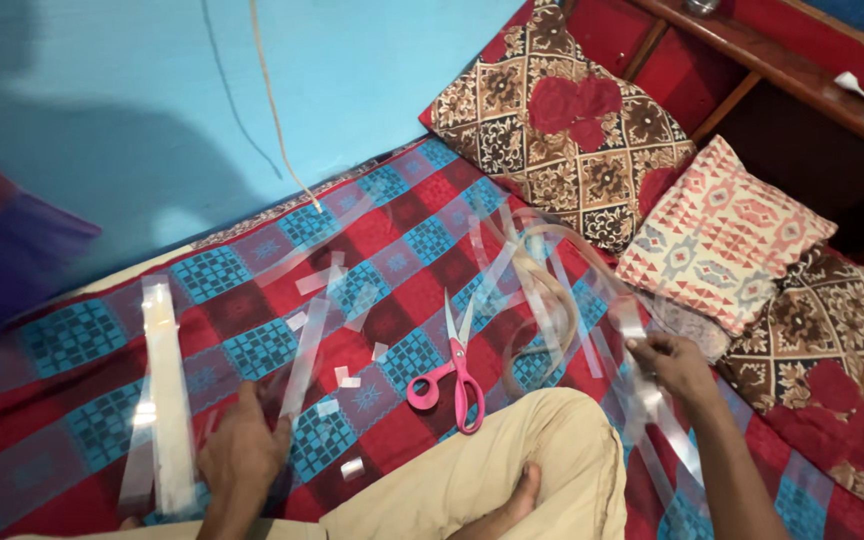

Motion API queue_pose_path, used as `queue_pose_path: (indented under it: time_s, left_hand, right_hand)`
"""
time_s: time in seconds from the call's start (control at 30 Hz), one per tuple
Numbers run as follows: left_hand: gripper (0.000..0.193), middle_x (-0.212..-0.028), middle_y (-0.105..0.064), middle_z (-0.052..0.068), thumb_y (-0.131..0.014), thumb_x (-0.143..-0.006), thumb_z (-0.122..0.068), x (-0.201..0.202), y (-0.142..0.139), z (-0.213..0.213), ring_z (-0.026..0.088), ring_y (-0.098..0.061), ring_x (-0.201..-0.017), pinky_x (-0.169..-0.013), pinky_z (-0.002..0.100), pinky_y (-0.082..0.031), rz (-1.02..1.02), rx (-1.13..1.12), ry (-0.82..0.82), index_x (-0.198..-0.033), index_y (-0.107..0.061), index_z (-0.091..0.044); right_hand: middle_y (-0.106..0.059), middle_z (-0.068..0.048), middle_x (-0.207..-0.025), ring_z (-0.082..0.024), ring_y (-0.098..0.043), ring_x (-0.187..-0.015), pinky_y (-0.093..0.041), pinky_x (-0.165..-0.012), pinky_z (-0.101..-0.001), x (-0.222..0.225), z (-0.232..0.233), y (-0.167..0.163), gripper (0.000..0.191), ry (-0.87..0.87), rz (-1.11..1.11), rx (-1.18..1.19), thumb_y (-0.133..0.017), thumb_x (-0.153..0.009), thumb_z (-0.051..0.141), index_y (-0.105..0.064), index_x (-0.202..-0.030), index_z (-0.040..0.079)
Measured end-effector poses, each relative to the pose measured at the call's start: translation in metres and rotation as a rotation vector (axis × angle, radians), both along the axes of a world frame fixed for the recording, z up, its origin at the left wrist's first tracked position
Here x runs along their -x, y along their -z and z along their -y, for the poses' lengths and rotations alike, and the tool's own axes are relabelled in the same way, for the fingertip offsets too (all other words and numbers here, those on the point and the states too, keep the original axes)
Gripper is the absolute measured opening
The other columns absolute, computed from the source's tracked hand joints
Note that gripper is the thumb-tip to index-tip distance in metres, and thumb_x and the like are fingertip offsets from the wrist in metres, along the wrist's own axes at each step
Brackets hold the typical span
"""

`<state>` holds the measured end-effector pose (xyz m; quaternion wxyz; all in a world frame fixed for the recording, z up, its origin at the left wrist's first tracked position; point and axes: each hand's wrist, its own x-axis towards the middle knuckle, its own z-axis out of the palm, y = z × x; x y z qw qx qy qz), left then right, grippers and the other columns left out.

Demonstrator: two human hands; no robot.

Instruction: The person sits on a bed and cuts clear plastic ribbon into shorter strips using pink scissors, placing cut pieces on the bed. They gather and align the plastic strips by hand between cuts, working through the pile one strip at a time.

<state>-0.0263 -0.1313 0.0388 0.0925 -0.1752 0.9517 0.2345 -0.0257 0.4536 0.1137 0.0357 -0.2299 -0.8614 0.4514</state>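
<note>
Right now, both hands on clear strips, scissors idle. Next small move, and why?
Probably bring the right hand to the pink-handled scissors. They lie open on the checked bedspread between the hands, untouched, while the left hand presses a clear strip flat and the right grips a long uncut loop.

left hand [242, 450]: palm down, fingers spread | right hand [674, 365]: fingers curled, pinching
</note>
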Motion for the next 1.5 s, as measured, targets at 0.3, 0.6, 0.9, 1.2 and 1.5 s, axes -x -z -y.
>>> queue_pose_path:
  time_s: [0.3,0.6,0.9,1.2,1.5]
  left_hand:
    - [0.051,-0.106,-0.076,0.020,-0.065,-0.095,-0.054,0.028,-0.005,0.063,0.040,-0.074,-0.099,-0.081,0.052,-0.058,-0.053,0.239,-0.202,-0.118,-0.065,-0.009]
    - [0.068,-0.106,-0.071,0.027,-0.061,-0.095,-0.049,0.006,-0.035,0.060,0.045,-0.071,-0.091,-0.078,0.056,-0.055,-0.282,0.134,-0.291,-0.138,-0.040,-0.002]
    - [0.022,-0.090,-0.060,0.013,-0.044,-0.111,-0.020,0.023,-0.010,0.083,0.023,-0.054,-0.071,-0.061,0.039,-0.044,-0.801,-0.709,-0.298,-0.116,-0.054,-0.001]
    - [0.035,-0.072,-0.061,0.005,-0.038,-0.109,-0.023,0.030,0.008,0.062,0.010,-0.052,-0.055,-0.053,0.026,-0.044,-0.569,-1.081,-0.123,-0.106,-0.065,-0.001]
    - [0.036,-0.076,-0.070,0.007,-0.043,-0.105,-0.022,0.020,-0.010,0.061,0.011,-0.063,-0.063,-0.062,0.028,-0.051,-0.604,-0.722,-0.051,-0.115,-0.071,-0.003]
  right_hand:
    - [-0.074,-0.006,-0.075,-0.013,-0.066,-0.063,-0.053,-0.060,-0.0270,0.022,0.175,-0.051,0.024,-0.344,-0.120,0.331,-0.067,-0.092,0.024,-0.069,-0.100,0.001]
    - [-0.075,-0.012,-0.085,-0.018,-0.070,-0.064,-0.058,-0.057,-0.0318,0.046,0.289,0.063,0.030,-0.384,0.018,0.629,-0.060,-0.099,0.023,-0.065,-0.116,-0.001]
    - [-0.078,-0.024,-0.090,-0.029,-0.072,-0.058,-0.060,-0.053,-0.0428,0.032,0.319,0.140,0.024,-0.259,0.076,0.637,-0.050,-0.101,0.018,-0.047,-0.114,-0.003]
    - [-0.070,-0.014,-0.074,-0.019,-0.064,-0.062,-0.050,-0.056,-0.0359,0.019,0.293,0.137,0.027,0.024,-0.141,0.354,-0.067,-0.097,0.022,-0.074,-0.089,-0.002]
    - [-0.076,-0.015,-0.091,-0.035,-0.073,-0.089,-0.055,-0.079,-0.0437,0.053,0.248,0.066,0.033,0.017,0.026,-0.408,-0.071,-0.087,0.043,-0.083,-0.103,0.017]
